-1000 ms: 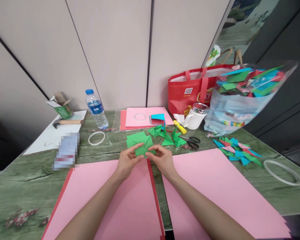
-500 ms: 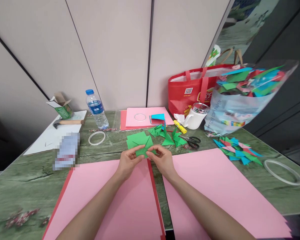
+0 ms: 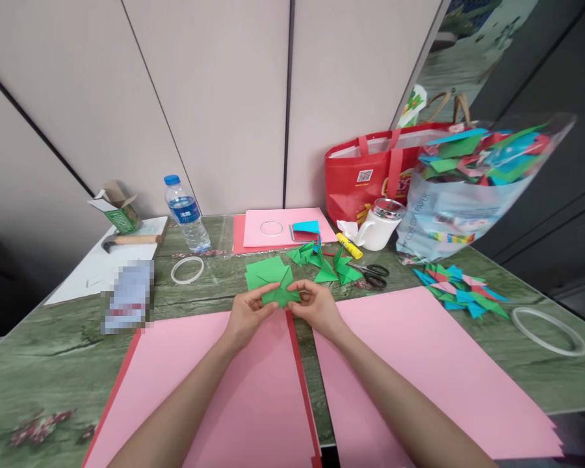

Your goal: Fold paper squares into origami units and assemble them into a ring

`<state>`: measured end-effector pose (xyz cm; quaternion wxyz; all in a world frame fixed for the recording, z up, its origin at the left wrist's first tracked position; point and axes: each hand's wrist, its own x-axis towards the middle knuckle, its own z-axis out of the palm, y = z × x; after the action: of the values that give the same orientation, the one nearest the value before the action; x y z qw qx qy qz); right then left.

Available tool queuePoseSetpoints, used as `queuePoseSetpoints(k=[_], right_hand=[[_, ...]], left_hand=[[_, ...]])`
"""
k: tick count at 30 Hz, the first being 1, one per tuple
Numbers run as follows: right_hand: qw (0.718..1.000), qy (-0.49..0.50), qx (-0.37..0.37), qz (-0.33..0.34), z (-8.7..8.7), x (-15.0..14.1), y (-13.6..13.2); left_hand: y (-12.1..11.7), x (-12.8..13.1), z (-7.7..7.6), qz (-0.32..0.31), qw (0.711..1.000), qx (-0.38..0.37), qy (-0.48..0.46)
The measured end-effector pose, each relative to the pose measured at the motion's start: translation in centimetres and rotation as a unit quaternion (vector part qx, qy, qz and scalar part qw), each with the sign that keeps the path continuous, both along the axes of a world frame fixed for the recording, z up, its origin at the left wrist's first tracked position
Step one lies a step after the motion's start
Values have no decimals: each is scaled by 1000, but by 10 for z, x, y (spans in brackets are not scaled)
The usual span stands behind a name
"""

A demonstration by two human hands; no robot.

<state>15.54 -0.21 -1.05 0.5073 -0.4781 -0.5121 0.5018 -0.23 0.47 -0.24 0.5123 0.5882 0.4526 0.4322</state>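
1. While left hand [image 3: 247, 314] and right hand [image 3: 318, 309] pinch green paper [image 3: 281, 296] by far edge of left pink stack [image 3: 224, 383], folding looks partway
2. Folded green pieces [image 3: 325, 272], farther right, appear done; green squares [image 3: 263, 266] beyond seem unworked

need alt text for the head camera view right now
Left hand and right hand hold folded green paper near large pink sheets. Farther back are green folded shapes, black-handled scissors, a water bottle and a red bag.

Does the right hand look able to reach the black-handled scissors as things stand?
Probably yes. The black-handled scissors lie close to the right hand, their handles uncovered, though it must first release the folded green paper.
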Motion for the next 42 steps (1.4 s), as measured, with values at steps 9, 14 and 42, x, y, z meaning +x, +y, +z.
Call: queuePoseSetpoints(k=[9,14,42], right_hand=[[993,99,13,57,4,7,5],[997,-27,69,19,-2,0,1],[994,-61,90,5,-8,1,4]], left_hand=[[5,-2,0,16,997,-13,-75],[3,1,-3,19,997,-20,-67],[-6,6,10,-2,999,-30,-15]])
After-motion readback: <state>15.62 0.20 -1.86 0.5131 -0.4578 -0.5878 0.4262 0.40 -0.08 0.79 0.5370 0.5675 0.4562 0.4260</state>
